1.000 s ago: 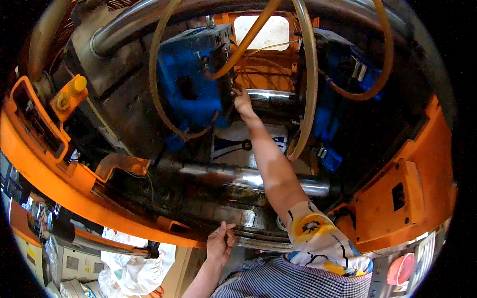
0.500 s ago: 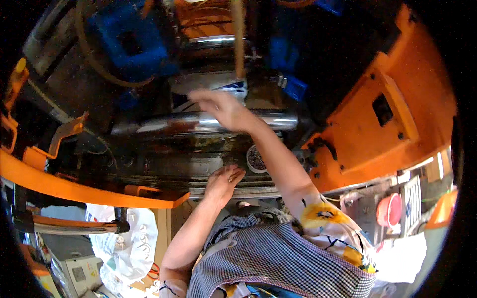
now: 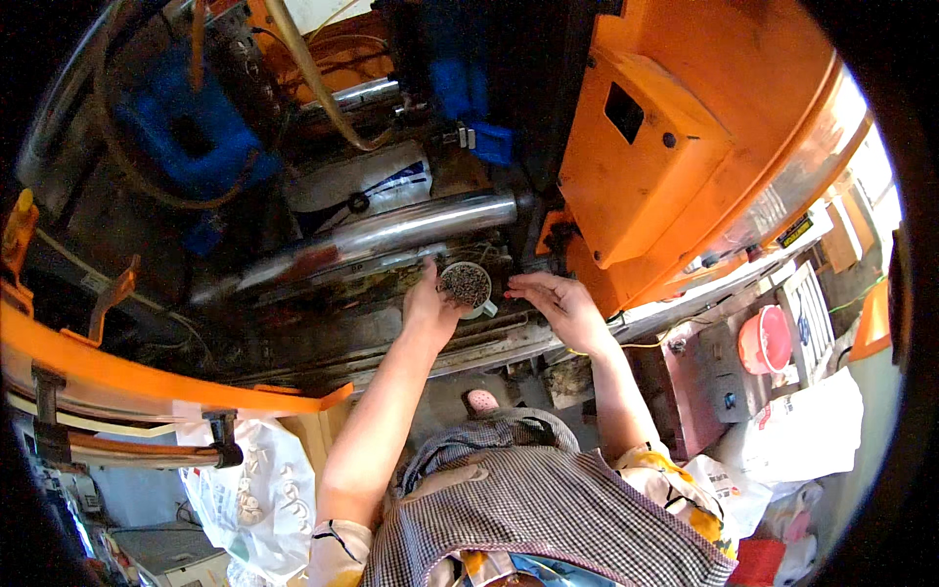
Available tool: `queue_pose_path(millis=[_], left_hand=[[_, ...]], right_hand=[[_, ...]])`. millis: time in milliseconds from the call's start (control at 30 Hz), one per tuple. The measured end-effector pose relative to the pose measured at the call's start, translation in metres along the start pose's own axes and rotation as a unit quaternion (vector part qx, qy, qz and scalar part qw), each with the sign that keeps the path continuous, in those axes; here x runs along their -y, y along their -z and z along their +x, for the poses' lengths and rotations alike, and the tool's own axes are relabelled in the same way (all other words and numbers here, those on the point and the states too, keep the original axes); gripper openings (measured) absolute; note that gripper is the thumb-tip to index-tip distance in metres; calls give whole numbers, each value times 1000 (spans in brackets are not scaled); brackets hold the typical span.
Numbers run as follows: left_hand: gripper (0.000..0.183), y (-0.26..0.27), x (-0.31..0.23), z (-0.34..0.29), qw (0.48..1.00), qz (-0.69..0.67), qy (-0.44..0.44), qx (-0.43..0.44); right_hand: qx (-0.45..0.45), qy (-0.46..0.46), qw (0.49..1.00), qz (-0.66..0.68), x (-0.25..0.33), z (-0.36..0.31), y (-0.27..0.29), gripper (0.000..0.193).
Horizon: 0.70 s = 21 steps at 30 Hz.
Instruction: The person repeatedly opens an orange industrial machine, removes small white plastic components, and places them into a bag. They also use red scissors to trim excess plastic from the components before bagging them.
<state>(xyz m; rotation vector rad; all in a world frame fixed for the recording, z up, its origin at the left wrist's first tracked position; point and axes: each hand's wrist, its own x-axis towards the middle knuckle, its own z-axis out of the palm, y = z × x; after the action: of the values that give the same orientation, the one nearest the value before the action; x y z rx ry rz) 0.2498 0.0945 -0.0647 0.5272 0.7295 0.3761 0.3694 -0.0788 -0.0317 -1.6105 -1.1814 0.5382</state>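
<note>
My left hand [image 3: 428,305] is shut on a small pale cup [image 3: 467,287] filled with dark grainy bits, held low inside an orange machine [image 3: 675,147]. My right hand [image 3: 553,300] hovers just right of the cup, palm down and fingers spread, holding nothing. A shiny steel bar [image 3: 391,235] runs above both hands. Blue blocks [image 3: 191,137] with yellowish hoses [image 3: 313,83] sit further back in the machine.
An orange rail [image 3: 147,377] crosses the lower left. A white plastic bag [image 3: 254,489] of small pale parts lies on the floor at left. A red bucket [image 3: 765,339] and a grey box [image 3: 719,391] stand at right. My pink shoe [image 3: 481,401] shows below.
My right hand has come down from deep in the machine to beside the cup. My left hand has risen and now grips the cup. The view has swung right and down.
</note>
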Motion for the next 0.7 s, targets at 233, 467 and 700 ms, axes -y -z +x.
queue_pose_path(millis=[233,467,700], left_hand=[[64,51,-33,-224,333,490,-755,-281],[24,155,-94,-239,622,264,-628,-385],[25,125,-88,-233,652,218,-636,-350]], right_hand=[[-8,23,1000,-14,-4,-26,-48,20],[58,157,984,-62,22,-68,-97,13],[87,149,979,-111,32,-123,-96,23]])
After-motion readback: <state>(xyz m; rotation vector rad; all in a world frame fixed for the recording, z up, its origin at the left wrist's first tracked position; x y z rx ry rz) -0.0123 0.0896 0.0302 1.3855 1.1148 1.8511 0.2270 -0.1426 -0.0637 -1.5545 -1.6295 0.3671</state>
